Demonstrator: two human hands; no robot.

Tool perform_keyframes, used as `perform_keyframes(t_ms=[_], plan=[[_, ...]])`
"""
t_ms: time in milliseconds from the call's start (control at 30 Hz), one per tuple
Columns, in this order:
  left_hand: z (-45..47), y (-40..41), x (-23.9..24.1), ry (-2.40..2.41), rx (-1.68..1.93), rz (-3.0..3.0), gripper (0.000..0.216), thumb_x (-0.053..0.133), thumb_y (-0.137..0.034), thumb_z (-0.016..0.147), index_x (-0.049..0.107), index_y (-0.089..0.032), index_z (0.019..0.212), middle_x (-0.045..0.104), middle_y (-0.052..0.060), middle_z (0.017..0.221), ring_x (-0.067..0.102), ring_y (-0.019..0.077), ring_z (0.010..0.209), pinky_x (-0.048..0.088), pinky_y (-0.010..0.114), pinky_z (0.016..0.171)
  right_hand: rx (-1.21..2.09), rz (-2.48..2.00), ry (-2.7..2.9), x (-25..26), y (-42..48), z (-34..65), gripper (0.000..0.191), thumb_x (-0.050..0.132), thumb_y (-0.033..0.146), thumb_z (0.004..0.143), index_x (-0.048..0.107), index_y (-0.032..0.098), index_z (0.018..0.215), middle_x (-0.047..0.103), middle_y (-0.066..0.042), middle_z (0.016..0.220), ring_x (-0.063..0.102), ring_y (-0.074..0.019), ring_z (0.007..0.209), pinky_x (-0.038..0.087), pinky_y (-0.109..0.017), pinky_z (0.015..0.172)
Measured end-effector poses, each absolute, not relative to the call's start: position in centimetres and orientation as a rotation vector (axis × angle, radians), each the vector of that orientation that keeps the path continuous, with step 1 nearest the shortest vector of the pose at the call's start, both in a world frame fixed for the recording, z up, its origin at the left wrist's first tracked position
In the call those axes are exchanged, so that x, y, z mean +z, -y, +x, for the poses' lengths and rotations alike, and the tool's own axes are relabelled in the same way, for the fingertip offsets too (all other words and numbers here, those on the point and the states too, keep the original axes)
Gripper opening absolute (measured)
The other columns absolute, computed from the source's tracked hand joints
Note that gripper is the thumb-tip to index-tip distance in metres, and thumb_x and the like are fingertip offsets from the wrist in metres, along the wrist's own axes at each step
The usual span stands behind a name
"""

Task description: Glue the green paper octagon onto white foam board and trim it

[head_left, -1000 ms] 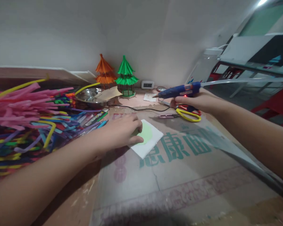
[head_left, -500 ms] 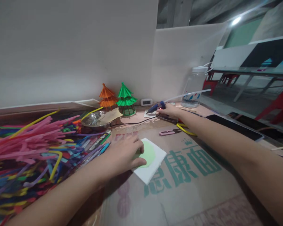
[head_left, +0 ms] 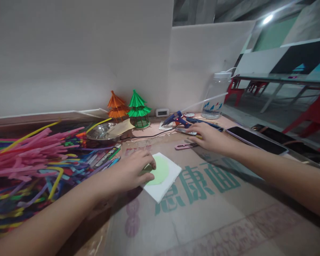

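My left hand (head_left: 133,170) rests palm down on a white square piece (head_left: 164,183) that carries a pale green disc (head_left: 158,171), with its fingertips pressing on the disc. My right hand (head_left: 208,138) hovers with loosely spread fingers over the yellow-handled scissors (head_left: 199,136), holding nothing. The blue glue gun (head_left: 176,118) stands on its own at the back of the table, a clear glue stick poking out behind it. A pink thread clipper (head_left: 184,145) lies just left of my right hand.
A big heap of coloured pipe cleaners (head_left: 29,160) fills the left side. A metal bowl (head_left: 102,131), orange (head_left: 116,105) and green (head_left: 138,108) paper pagodas and a plastic jar (head_left: 216,95) line the back wall. Phones (head_left: 253,139) lie at right. Printed cardboard (head_left: 202,199) covers the table.
My right hand carried the glue gun to the back of the table, set it down and let go, then drew back over the scissors. The left hand stayed on the green disc.
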State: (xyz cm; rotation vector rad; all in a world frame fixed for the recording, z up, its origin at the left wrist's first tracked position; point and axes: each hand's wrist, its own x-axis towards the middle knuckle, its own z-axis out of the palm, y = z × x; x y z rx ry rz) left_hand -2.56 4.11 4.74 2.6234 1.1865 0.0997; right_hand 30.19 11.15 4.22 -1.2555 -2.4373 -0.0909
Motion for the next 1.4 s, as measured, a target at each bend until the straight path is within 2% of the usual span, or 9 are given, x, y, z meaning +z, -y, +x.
perform_keyframes(t_ms=[167,300,700,833,900,967,1100,1200,1400], plan=[[-3.7,-2.1,2.9,-1.222,0.258,2.602,0.041,0.062,-0.054,0.095,0.063,-0.025,0.123,0.06,0.01,0.136,0.056,0.0297,0.126,0.045,0.043,0.104,-0.185,-1.172,2.574,2.5,-9.3,28.6,0.033,0.049,0.027,0.1,0.074,0.014,0.118,0.07,-0.019,0.121,0.063,-0.0335,0.113,0.049,-0.048,0.1],[-4.0,-0.7,1.4,-1.323,0.33,2.67,0.071,0.066,-0.076,0.081,0.058,-0.028,0.133,0.053,0.011,0.148,0.05,0.036,0.135,0.042,0.051,0.109,-0.207,-1.244,2.588,0.8,-9.7,28.2,0.038,0.046,0.029,0.103,0.074,0.013,0.122,0.069,-0.019,0.108,0.064,-0.0319,0.098,0.051,-0.045,0.087],[-3.7,-0.1,1.9,-1.132,0.383,2.834,0.041,0.062,-0.061,0.093,0.068,-0.03,0.119,0.064,0.008,0.134,0.053,0.0331,0.132,0.04,0.051,0.11,-0.227,-1.33,2.675,2.0,-9.6,27.5,0.035,0.039,0.022,0.104,0.07,0.008,0.114,0.069,-0.021,0.111,0.065,-0.0327,0.106,0.049,-0.044,0.095],[-3.7,0.0,2.0,-1.106,0.381,2.86,0.039,0.062,-0.059,0.093,0.068,-0.029,0.117,0.064,0.009,0.133,0.053,0.0331,0.131,0.039,0.051,0.111,0.138,-1.249,2.448,3.2,-6.8,25.1,0.028,0.057,0.035,0.098,0.069,0.016,0.114,0.073,-0.015,0.111,0.067,-0.0309,0.105,0.052,-0.041,0.09],[-3.6,-0.2,1.9,-1.121,0.389,2.83,0.046,0.063,-0.061,0.092,0.064,-0.026,0.121,0.062,0.01,0.134,0.053,0.0331,0.13,0.042,0.049,0.108,0.361,-1.058,2.367,3.4,-4.6,24.0,0.035,0.04,0.034,0.105,0.064,0.019,0.124,0.071,-0.013,0.122,0.066,-0.0269,0.112,0.051,-0.039,0.095],[-3.5,-0.5,1.7,-1.155,0.425,2.769,0.055,0.067,-0.065,0.087,0.061,-0.023,0.124,0.06,0.012,0.137,0.055,0.0337,0.129,0.046,0.047,0.104,0.47,-0.938,2.403,3.2,-2.7,23.3,0.038,0.041,0.039,0.105,0.061,0.018,0.13,0.07,-0.013,0.123,0.066,-0.0254,0.113,0.051,-0.038,0.094],[-3.4,-0.9,1.3,-1.122,0.479,2.672,0.06,0.068,-0.068,0.085,0.06,-0.021,0.12,0.059,0.013,0.134,0.057,0.0339,0.126,0.048,0.049,0.103,0.407,-0.877,2.519,2.2,-1.4,23.1,0.029,0.059,0.029,0.096,0.067,0.015,0.12,0.073,-0.012,0.106,0.068,-0.023,0.094,0.05,-0.033,0.08],[-3.4,-1.0,1.3,-1.097,0.475,2.658,0.059,0.068,-0.068,0.085,0.06,-0.02,0.119,0.06,0.013,0.131,0.057,0.0339,0.125,0.048,0.049,0.103,0.337,-0.813,2.546,1.8,-1.8,23.1,0.025,0.056,0.016,0.093,0.072,0.015,0.113,0.075,-0.009,0.094,0.066,-0.0198,0.082,0.046,-0.031,0.074],[-3.3,-1.1,1.3,-1.089,0.488,2.669,0.058,0.07,-0.065,0.085,0.06,-0.019,0.12,0.06,0.013,0.129,0.056,0.0339,0.125,0.047,0.05,0.105,0.286,-0.631,2.593,1.8,-1.5,22.6,0.025,0.057,0.012,0.092,0.076,0.014,0.109,0.07,-0.005,0.076,0.059,-0.0165,0.068,0.04,-0.027,0.064]])
